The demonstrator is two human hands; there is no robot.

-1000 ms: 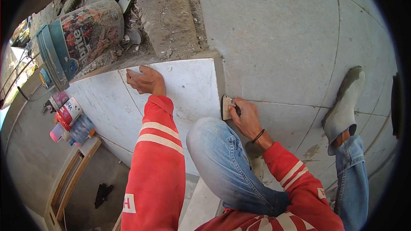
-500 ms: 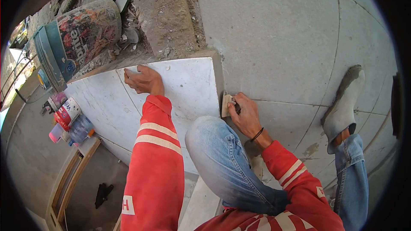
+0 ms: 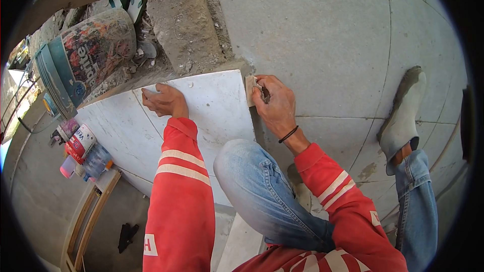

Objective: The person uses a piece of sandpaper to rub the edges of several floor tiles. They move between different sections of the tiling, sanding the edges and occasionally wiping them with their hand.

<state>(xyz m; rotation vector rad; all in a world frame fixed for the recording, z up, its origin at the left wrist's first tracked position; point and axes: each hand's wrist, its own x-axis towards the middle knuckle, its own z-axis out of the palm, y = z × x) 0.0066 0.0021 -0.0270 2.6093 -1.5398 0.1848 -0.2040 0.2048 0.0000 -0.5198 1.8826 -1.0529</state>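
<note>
My right hand (image 3: pixel 276 105) is closed on a small beige flat block (image 3: pixel 250 90). The block is pressed against the right-hand edge of a white tile (image 3: pixel 217 103), near its far corner, where a grey mortar strip runs along the seam. My left hand (image 3: pixel 165 102) rests on the white tiled surface close to its far edge, with fingers loosely bent and apart and no object showing in them. A dark band circles my right wrist.
A dirty green-rimmed bucket (image 3: pixel 98 48) lies on its side at upper left, beside rubble and a concrete ledge (image 3: pixel 184 20). Plastic bottles (image 3: pixel 96 161) stand left of the tiles. Large grey floor tiles (image 3: pixel 312 35) spread to the right. My bent knee (image 3: pixel 242 166) is near the tile edge.
My right hand and the block have slid away from me along the tile edge to near its far corner. My left hand remains at about the same spot on the tile.
</note>
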